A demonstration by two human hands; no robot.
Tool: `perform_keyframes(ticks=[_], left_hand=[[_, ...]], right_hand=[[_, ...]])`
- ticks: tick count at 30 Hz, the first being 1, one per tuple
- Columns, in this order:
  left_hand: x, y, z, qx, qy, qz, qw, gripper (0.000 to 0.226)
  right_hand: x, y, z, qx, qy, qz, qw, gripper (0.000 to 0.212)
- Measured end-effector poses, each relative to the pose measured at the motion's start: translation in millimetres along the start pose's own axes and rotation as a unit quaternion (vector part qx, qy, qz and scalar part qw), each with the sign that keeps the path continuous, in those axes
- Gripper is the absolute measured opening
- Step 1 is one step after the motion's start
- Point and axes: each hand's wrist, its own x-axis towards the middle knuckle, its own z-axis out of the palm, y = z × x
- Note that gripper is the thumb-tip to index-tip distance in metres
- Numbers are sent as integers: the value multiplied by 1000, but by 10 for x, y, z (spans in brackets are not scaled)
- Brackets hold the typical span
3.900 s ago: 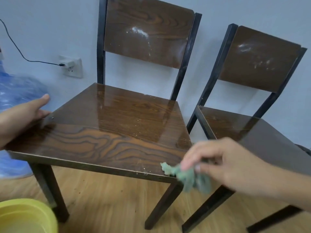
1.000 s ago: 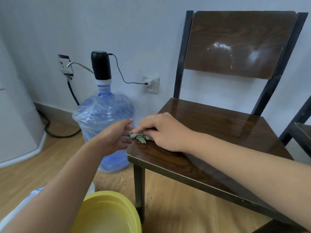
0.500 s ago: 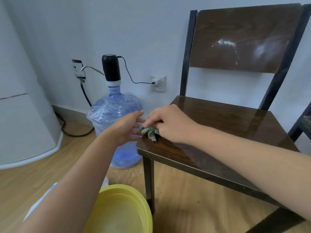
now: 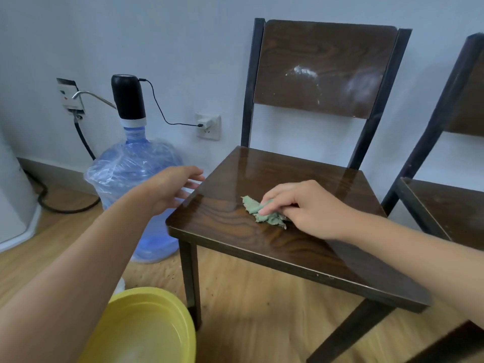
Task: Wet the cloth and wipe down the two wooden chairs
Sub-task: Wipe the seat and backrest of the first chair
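A dark wooden chair (image 4: 293,176) with a black frame stands against the wall; its seat shines wet and its backrest carries white smears. My right hand (image 4: 306,208) presses a crumpled green cloth (image 4: 259,212) onto the middle of the seat, fingers curled over it. My left hand (image 4: 172,189) hovers open beside the seat's left edge, fingers spread, holding nothing. A second wooden chair (image 4: 450,200) shows partly at the right edge.
A yellow basin (image 4: 146,328) sits on the wooden floor at the bottom left. A blue water jug (image 4: 131,179) with a black pump stands left of the chair, its cable running to a wall socket (image 4: 208,125). A white appliance (image 4: 13,205) fills the far left.
My right hand slid the cloth from the seat's front left corner toward the middle. My left hand drew slightly off the edge and opened. The view shifted right, showing the second chair.
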Motion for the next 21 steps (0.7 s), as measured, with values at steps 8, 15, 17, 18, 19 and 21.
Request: perform_keyframes(ticks=[8,15,17,18,19,21], left_hand=[[-36,-18,99,62,16,4,998,26],[108,104,193,121,30,33,992,34],[173,246,240,121,33,49,991,38],[206,325,275,120,38,56,990,37],[255,401,302,120,46,60,990,36],[349,561,383,112,50,72,990,42]], right_hand=[[-117,-244,-19,-5,-62,-43,997,43],[-1123,-106,-399,-97,-129,-81,983,48],[-1131,32,-554,-142,-153,-58,976,47],[-1074,132,-641,-168,-160,-29,972,47],[-984,241,-729,-189,-155,1,970,47],[-751,528,-887,-214,-107,52,970,44]])
